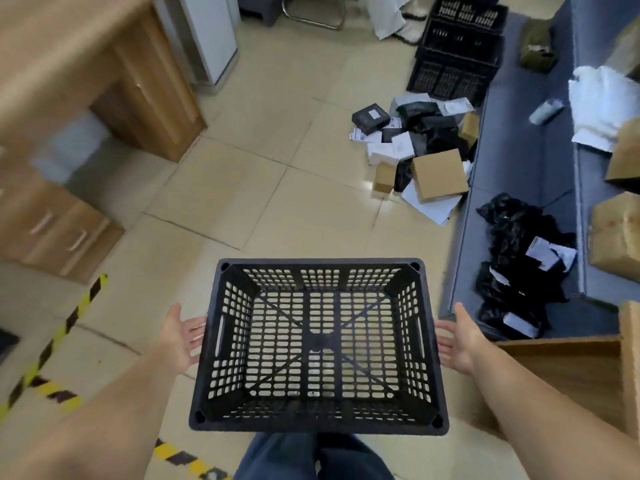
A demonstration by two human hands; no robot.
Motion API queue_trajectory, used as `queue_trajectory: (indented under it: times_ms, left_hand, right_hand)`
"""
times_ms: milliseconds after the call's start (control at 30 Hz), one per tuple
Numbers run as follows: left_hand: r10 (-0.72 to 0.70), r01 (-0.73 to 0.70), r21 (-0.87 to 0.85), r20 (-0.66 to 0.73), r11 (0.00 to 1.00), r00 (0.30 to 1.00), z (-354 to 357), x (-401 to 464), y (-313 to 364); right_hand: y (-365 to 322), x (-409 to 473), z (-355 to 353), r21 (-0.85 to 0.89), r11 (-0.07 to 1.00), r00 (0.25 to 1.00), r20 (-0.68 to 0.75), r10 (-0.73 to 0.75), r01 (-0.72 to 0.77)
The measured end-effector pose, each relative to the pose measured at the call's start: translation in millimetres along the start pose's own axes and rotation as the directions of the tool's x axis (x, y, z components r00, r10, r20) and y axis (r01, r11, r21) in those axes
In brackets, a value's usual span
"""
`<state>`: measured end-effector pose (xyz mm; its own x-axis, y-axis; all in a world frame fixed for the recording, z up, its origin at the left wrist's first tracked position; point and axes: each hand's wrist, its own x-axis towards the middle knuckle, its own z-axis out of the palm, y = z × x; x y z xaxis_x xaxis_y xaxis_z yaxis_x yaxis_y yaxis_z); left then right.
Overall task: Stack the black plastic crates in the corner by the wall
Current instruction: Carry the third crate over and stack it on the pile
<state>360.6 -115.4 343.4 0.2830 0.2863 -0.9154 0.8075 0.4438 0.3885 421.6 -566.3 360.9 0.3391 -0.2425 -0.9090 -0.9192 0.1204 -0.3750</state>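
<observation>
**Black crate between both hands, stack waiting far right**

Head view: black crate sits low centre, open side up, empty, mesh floor and walls showing the tile through. Its near rim is above the person's legs.

Left hand: open, palm facing the crate's left wall, fingers spread just beside the handle slot. Can't tell if the fingertips touch the wall. Right hand: same on the other side, open and flat by the right wall, nothing gripped.

Stacked black crates stand at top right, against the end of the grey sofa.

Room to move: tiled floor is bare through the middle, from the crate up toward the stack. Right edge of that lane is pinched by a pile of boxes and bags lying just in front of the stack. Left edge is the wooden desk and drawer unit. Yellow-black tape runs along the floor at lower left. Cardboard box sits close by the right forearm.
</observation>
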Motion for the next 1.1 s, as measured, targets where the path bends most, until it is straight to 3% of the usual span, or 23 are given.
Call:
queue_trajectory:
  times_ms: [233, 433, 600, 800, 1100]
  left_hand:
    - [0.014, -0.028, -0.209, -0.069, 0.978, 0.997, -50, -36, -45]
    - [0.018, -0.072, -0.439, -0.125, 0.895, 0.992, -94, -62, -95]
    - [0.005, -0.088, -0.524, -0.157, 0.847, 0.988, -132, -86, -130]
    - [-0.056, -0.122, -0.649, -0.247, 0.751, 0.967, -197, -101, -182]
    - [-0.126, -0.113, -0.772, -0.243, 0.625, 0.962, -311, -104, -241]
  right_hand:
    - [-30, -12, 41, -0.226, 0.972, 0.994, 0.1, -0.043, 0.065]
    - [-42, -27, 87, -0.393, 0.908, 0.977, 0.204, -0.068, 0.146]
    - [-41, -47, 137, -0.508, 0.837, 0.964, 0.254, -0.08, 0.203]
    - [-17, -85, 218, -0.643, 0.708, 0.938, 0.338, -0.081, 0.292]
    - [55, -149, 348, -0.746, 0.547, 0.908, 0.414, -0.065, 0.38]
